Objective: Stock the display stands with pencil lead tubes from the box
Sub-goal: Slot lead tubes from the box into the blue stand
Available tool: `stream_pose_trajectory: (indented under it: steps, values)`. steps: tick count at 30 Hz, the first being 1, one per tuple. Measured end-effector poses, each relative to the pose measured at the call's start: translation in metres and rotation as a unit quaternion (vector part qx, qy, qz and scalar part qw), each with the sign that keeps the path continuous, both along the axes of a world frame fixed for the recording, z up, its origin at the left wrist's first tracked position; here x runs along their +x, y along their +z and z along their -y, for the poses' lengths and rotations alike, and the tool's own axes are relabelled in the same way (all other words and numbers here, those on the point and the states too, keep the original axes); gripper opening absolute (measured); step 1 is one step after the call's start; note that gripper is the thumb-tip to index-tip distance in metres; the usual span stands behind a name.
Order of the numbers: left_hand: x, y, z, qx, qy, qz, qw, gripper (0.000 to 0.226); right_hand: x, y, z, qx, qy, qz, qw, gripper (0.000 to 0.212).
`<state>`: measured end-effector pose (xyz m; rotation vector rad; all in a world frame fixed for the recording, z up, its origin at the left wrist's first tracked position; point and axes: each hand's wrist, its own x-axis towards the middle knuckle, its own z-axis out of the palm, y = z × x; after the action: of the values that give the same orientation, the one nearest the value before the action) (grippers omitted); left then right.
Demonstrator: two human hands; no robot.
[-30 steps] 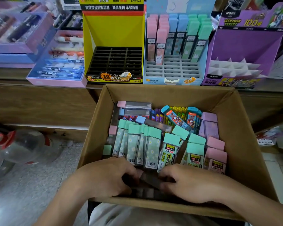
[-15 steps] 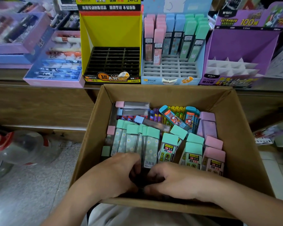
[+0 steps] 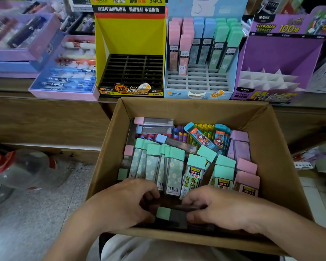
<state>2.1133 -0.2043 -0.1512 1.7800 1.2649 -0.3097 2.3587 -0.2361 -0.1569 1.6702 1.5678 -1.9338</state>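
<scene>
A cardboard box [image 3: 282, 147] on my lap holds several pencil lead tubes with mint, pink, blue and lilac caps. Both hands are at its near edge. My left hand [image 3: 120, 204] and my right hand [image 3: 220, 208] curl round a bundle of dark tubes [image 3: 174, 215], one with a mint cap showing between them. On the shelf behind stand a yellow display stand [image 3: 130, 34] with a black slotted tray, a light blue stand [image 3: 198, 81] with pink, blue and mint tubes in its back rows, and a purple stand [image 3: 282, 53] with white dividers.
Purple and pink pen trays [image 3: 64, 72] sit left of the stands on the wooden shelf [image 3: 45, 117]. A clear plastic bottle [image 3: 21, 170] with a red label lies on the tiled floor at left. Packaged goods lie at far right.
My hands have drawn closer together at the box's near edge, and a mint-capped dark tube now shows between them. The view has tilted slightly.
</scene>
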Motion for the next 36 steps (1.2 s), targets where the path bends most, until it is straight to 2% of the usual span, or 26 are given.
stream_pose_trajectory:
  steps: [6, 11, 17, 21, 26, 28, 30, 33, 36]
  values:
    - [0.003, 0.001, -0.002, -0.026, -0.035, -0.058, 0.997, 0.036, 0.009, -0.002, 0.002, 0.013, 0.005, 0.017, 1.0, 0.011]
    - [0.004, 0.001, -0.005, -0.053, -0.05, -0.059, 0.996, 0.031, 0.019, -0.002, 0.004, 0.007, -0.02, -0.011, 1.0, 0.011]
    - [0.001, -0.005, -0.007, -0.047, 0.048, 0.031, 0.997, 0.035, 0.024, -0.002, 0.003, -0.017, -0.058, -0.044, 0.997, 0.017]
    - [0.005, -0.008, -0.005, -0.052, 0.1, 0.104, 0.988, 0.039, 0.024, -0.001, 0.003, -0.042, -0.097, -0.101, 0.989, 0.018]
    - [0.011, -0.008, -0.004, 0.008, 0.187, 0.178, 0.966, 0.032, 0.026, -0.001, 0.0, -0.077, -0.207, -0.18, 0.959, 0.021]
    - [0.015, -0.005, -0.005, 0.05, 0.245, 0.22, 0.943, 0.03, 0.025, 0.002, -0.003, -0.08, -0.265, -0.214, 0.937, 0.024]
    - [0.022, -0.001, -0.004, 0.048, 0.329, 0.271, 0.903, 0.036, 0.022, 0.008, -0.008, -0.074, -0.315, -0.254, 0.911, 0.03]
    - [0.036, 0.005, -0.001, -0.062, 0.413, 0.36, 0.834, 0.05, 0.016, 0.016, -0.015, -0.055, -0.374, -0.321, 0.868, 0.039]
    - [0.048, 0.013, -0.001, -0.172, 0.453, 0.444, 0.753, 0.045, 0.009, 0.023, -0.02, -0.029, -0.388, -0.352, 0.852, 0.038]
